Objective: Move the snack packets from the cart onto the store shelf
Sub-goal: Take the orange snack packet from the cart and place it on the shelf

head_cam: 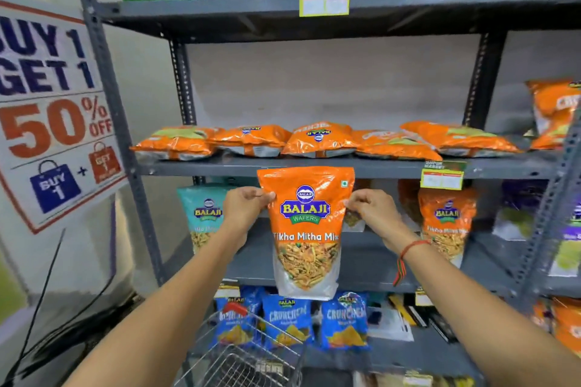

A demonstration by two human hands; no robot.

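Snack packet (306,231), orange and labelled "Balaji Wafers Tikha Mitha Mix", hangs upright in front of the grey store shelf (345,168), its top edge level with the lip of the middle tier. Your left hand (246,206) pinches the packet's left edge near the top; your right hand (372,209) pinches the right edge at the same height, fingers curled and pressed together. Five orange packets (320,140) lie flat on the tier just above. Blue packets (287,319) stand on the lower tier. The wire cart (245,352) sits below, between your forearms.
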